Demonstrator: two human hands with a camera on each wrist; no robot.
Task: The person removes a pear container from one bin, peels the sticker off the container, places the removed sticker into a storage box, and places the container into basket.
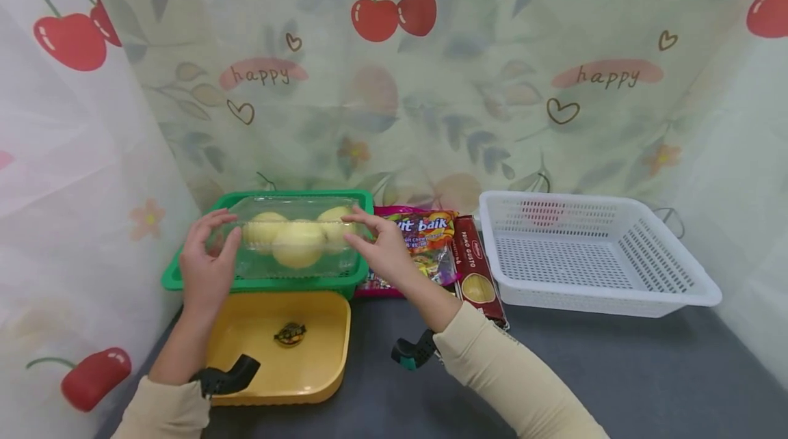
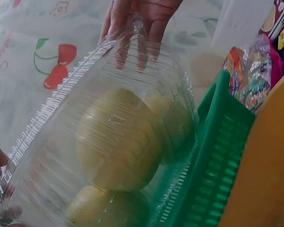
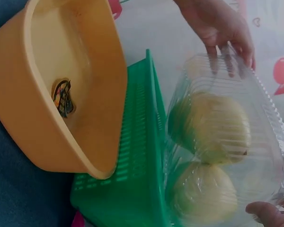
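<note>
A clear plastic clamshell box (image 1: 295,206) has three round pale-yellow fruits (image 1: 298,244) showing through its walls. It sits tilted over the green basket (image 1: 265,284); whether it touches the basket floor is hidden. My left hand (image 1: 209,264) grips the box's left end, thumb toward me. The right hand (image 1: 384,247) pinches the opposite end between thumb and fingers. Seen from the left wrist, the ribbed plastic and the right hand's fingers (image 2: 142,47) spread over the box end are visible. In the right wrist view, the left hand (image 3: 222,30) holds the far end.
A yellow tray (image 1: 308,370) with a small dark-patterned wrapped item (image 1: 290,334) stands in front of the green basket. Right of the basket lie a candy bag (image 1: 425,237) and a dark red pasta pack (image 1: 474,261). Farther right is a white perforated basket (image 1: 579,295).
</note>
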